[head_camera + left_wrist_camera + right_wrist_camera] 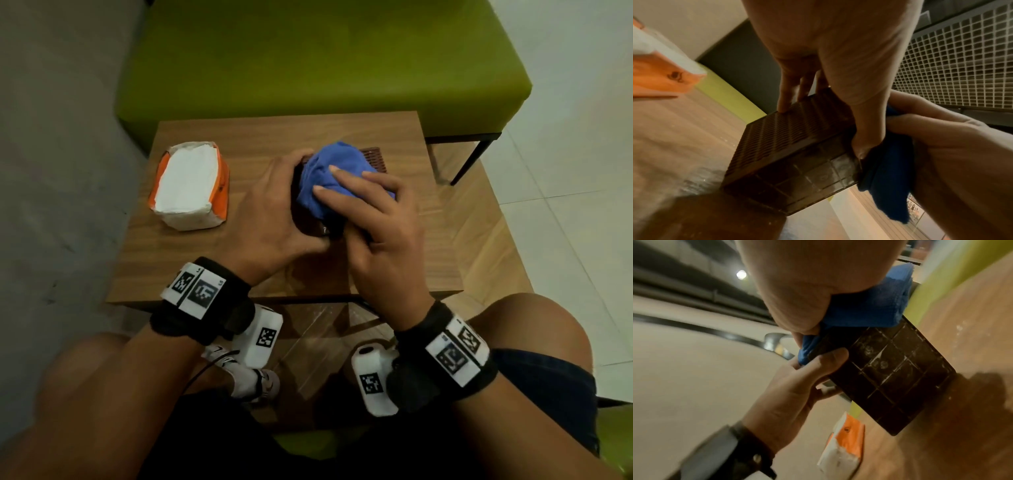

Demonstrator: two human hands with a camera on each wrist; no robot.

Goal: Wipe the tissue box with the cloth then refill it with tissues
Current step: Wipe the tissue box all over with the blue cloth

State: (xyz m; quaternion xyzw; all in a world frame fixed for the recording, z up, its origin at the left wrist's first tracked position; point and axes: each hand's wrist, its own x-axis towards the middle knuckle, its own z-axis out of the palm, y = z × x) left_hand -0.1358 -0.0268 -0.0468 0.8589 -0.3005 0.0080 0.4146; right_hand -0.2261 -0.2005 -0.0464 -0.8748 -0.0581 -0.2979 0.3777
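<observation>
head downward, wrists close, perhaps tilted

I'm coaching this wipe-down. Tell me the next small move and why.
Probably sweep the blue cloth across the box top with the right hand: the left hand grips the dark tissue box tilted on the table, and the tissue pack waits beside it.

It looks like a lounge or waiting area, though home or public building cannot be told. A low wooden table (342, 137) stands before a green cushioned bench (308, 61) on thin dark metal legs, over pale floor tiles (582, 171) and beside a plain grey wall (51, 137).
</observation>
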